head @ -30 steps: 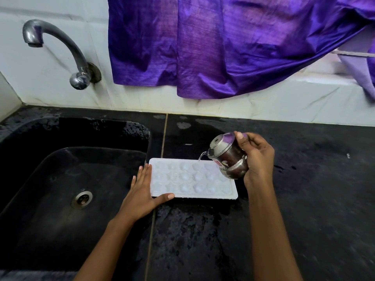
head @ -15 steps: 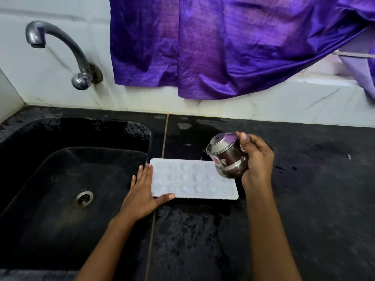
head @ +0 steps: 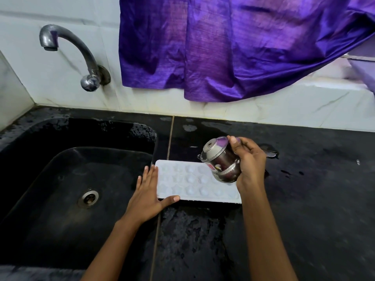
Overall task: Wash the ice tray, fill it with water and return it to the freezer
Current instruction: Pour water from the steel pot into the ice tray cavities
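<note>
- The right hand (head: 250, 161) still grips the steel cup (head: 220, 161), which is tipped toward 10 o'clock over the right end of the tray (head: 186, 181). The trickle seen a second ago has gone.
- The left hand (head: 149, 191) stays flat, with straight fingers against the tray's 9 o'clock edge.
- The white tray lies flat on the counter (head: 304, 189), at 3 o'clock of the sink (head: 60, 179), its round cells glistening.

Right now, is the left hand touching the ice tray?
Touching. The head view shows the left hand flat against the ice tray at its left end, thumb lying along its near edge.
</note>
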